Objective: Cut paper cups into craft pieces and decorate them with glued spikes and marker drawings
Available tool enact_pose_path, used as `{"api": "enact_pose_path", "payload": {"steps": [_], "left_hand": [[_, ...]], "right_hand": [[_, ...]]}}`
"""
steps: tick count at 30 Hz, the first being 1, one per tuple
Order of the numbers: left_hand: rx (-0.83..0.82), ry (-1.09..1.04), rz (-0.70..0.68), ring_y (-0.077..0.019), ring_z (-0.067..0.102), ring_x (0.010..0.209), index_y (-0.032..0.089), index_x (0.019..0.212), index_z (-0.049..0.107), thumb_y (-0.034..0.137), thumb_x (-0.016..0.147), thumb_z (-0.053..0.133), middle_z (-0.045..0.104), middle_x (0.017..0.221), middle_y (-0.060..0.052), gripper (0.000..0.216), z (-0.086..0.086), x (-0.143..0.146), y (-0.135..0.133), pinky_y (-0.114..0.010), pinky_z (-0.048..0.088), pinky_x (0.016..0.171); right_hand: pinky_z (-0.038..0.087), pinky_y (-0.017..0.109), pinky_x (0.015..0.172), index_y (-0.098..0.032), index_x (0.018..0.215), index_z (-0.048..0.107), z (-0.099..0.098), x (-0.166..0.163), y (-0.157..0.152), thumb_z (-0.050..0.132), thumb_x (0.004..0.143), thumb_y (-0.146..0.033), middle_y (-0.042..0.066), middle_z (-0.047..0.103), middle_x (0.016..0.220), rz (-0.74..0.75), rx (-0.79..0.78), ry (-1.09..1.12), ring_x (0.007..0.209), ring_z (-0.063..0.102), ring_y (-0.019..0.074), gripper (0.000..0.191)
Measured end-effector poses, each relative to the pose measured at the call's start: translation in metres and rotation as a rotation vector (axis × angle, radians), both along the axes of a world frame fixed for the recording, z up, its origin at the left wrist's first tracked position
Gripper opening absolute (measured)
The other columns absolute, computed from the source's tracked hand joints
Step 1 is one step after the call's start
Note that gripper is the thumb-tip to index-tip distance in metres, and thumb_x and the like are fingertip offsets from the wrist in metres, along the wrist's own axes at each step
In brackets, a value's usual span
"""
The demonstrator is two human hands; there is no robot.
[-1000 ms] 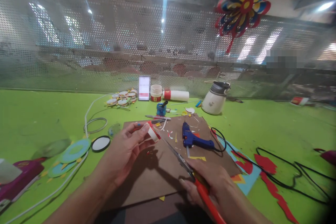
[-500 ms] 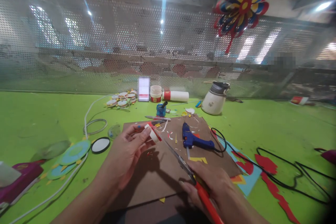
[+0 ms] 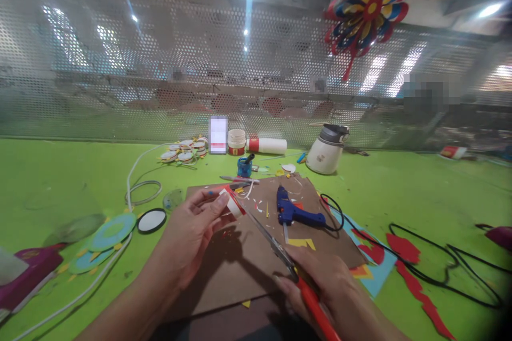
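Note:
Between the thumb and fingers of my left hand [image 3: 200,224] is a small curved red-and-white piece [image 3: 233,203], which looks like part of a paper cup. My right hand [image 3: 320,282] grips red-handled scissors [image 3: 276,248]. Their blades point up and left, the tips at the right edge of the piece. Both hands are above a brown cardboard sheet [image 3: 240,287] strewn with paper scraps. A blue glue gun [image 3: 300,216] lies on the cardboard, just beyond my right hand.
A grey-lidded white jug [image 3: 325,152], a phone [image 3: 218,136], a paper cup [image 3: 236,143] and a white roll [image 3: 267,145] stand or lie at the back. Black cable [image 3: 448,277] and red paper [image 3: 402,248] are on the right. A round mirror-like disc [image 3: 152,221] lies left.
Hands, piece and scissors hold nearly the same pose. The whole view has shifted very slightly.

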State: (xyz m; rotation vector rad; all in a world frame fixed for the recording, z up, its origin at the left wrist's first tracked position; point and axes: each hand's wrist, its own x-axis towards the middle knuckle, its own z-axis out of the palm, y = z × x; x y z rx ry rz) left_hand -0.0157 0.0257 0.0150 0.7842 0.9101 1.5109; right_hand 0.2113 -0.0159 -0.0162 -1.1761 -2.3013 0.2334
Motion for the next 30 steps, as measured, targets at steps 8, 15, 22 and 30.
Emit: {"api": "enact_pose_path", "payload": {"steps": [8, 15, 22, 30], "left_hand": [[-0.027, 0.058, 0.03, -0.0182, 0.073, 0.075, 0.016, 0.086, 0.07, 0.035, 0.062, 0.091, 0.077, 0.085, -0.005, 0.037, 0.001, 0.0, 0.0, -0.027, 0.06, 0.072], [-0.019, 0.149, 0.036, -0.0223, 0.073, 0.086, 0.017, 0.095, 0.068, 0.041, 0.067, 0.087, 0.076, 0.096, -0.007, 0.042, -0.001, 0.0, -0.001, -0.032, 0.06, 0.074], [0.023, 0.186, 0.06, -0.0192, 0.071, 0.079, 0.019, 0.092, 0.069, 0.041, 0.069, 0.084, 0.075, 0.088, -0.005, 0.036, -0.001, 0.002, -0.003, -0.028, 0.057, 0.071], [0.008, 0.175, 0.061, -0.0201, 0.071, 0.08, 0.018, 0.092, 0.07, 0.043, 0.066, 0.086, 0.077, 0.093, -0.008, 0.04, 0.001, 0.002, -0.005, -0.032, 0.057, 0.076]], "right_hand": [[0.05, 0.026, 0.065, -0.023, 0.108, 0.065, 0.005, -0.001, 0.004, 0.057, 0.093, -0.03, 0.001, 0.075, 0.083, 0.022, -0.056, 0.018, 0.074, 0.07, 0.0188, 0.018], [0.05, 0.026, 0.064, -0.025, 0.101, 0.066, 0.007, 0.0, 0.002, 0.057, 0.094, -0.033, 0.001, 0.074, 0.083, 0.026, -0.144, -0.01, 0.075, 0.069, 0.019, 0.014], [0.051, 0.025, 0.063, -0.02, 0.115, 0.063, -0.005, 0.001, 0.003, 0.058, 0.093, -0.03, 0.002, 0.075, 0.082, 0.048, -0.025, 0.013, 0.073, 0.071, 0.0192, 0.025], [0.05, 0.024, 0.061, -0.022, 0.11, 0.065, -0.003, -0.001, 0.002, 0.055, 0.094, -0.028, 0.001, 0.074, 0.08, 0.046, -0.002, 0.006, 0.069, 0.07, 0.0179, 0.019]]}}
